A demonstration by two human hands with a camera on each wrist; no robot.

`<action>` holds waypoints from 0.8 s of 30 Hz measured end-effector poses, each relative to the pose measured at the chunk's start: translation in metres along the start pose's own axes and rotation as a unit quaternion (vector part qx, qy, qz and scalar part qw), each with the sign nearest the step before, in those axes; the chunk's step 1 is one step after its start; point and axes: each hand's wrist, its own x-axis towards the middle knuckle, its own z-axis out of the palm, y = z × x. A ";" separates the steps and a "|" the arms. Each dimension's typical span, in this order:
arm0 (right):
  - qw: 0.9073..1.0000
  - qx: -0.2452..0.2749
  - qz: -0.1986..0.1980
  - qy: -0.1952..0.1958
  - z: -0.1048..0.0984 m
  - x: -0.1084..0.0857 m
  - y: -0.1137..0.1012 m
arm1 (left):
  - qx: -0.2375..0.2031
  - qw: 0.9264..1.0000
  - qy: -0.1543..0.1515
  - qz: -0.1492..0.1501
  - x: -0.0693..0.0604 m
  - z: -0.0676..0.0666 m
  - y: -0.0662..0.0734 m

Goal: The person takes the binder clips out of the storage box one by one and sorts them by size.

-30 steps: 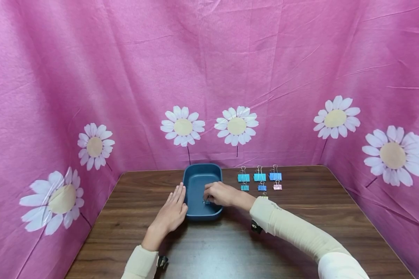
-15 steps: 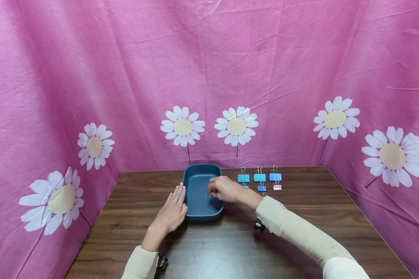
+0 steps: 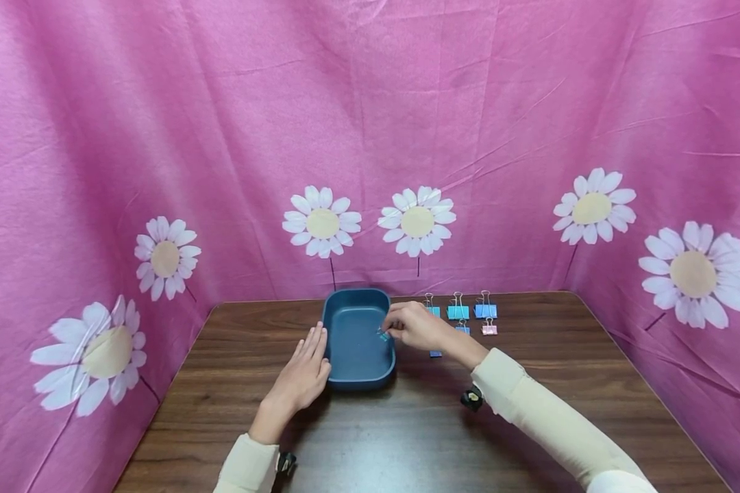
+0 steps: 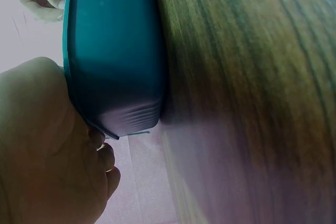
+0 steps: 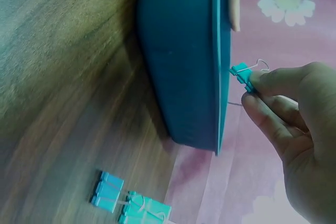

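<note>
A deep blue rectangular tray [image 3: 351, 370] stands on the wooden table. My left hand [image 3: 302, 373] rests with straight fingers along its left rim; in the left wrist view that hand [image 4: 47, 145] lies against the tray's wall. My right hand [image 3: 416, 325] is over the tray's right rim. Between thumb and fingertips it pinches a small teal binder clip [image 5: 243, 77], held raised at the rim with its wire handle sticking out. Binder clips stand right of the tray: a teal one [image 3: 458, 312], a large blue one [image 3: 485, 311] and a small pink one [image 3: 490, 329]. My right hand partly hides others.
A small blue binder clip [image 3: 435, 354] lies below my right hand, close to the tray's right side. The table [image 3: 370, 445] stretches toward the front. A pink curtain [image 3: 370, 123] with printed daisies closes off the back and both sides.
My right hand has risen from low inside the tray and moved back and right to the right rim, with the teal binder clip in its fingertips. The left hand stays put.
</note>
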 end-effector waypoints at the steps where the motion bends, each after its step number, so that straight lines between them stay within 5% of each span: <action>1: 1.000 0.002 0.001 0.004 -0.002 -0.002 0.001 | 0.001 1.000 0.000 0.000 0.000 0.000 0.000; 24: 0.992 0.018 0.065 0.103 -0.033 -0.061 0.021 | 0.008 1.000 -0.002 -0.001 0.000 0.000 0.000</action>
